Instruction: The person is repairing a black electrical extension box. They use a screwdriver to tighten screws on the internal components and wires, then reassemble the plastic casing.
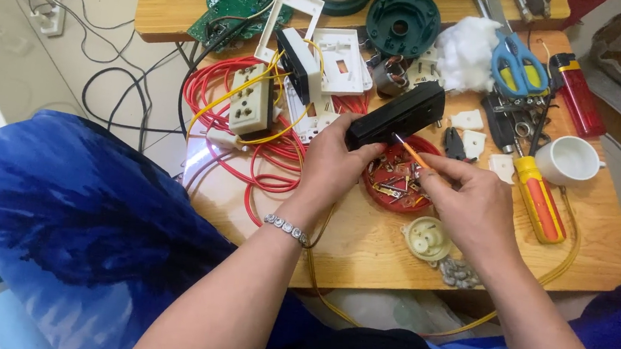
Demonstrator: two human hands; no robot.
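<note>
Left hand (334, 162) gripped black rectangular housing (398, 115), fingers wrapped round its lower end, held tilted above red dish (378, 185) of small metal parts near table (364, 248) middle. Right hand (468, 197) pinched thin orange screwdriver (410, 151), tip touching housing underside. Yellow-handled screwdriver (539, 200), white cup (570, 160) toward right edge; red wire coil (252, 154) at left edge.

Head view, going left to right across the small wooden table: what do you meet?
Red wire coil → beige socket block → left hand → black box → right hand → orange-yellow screwdriver → white cup
</note>
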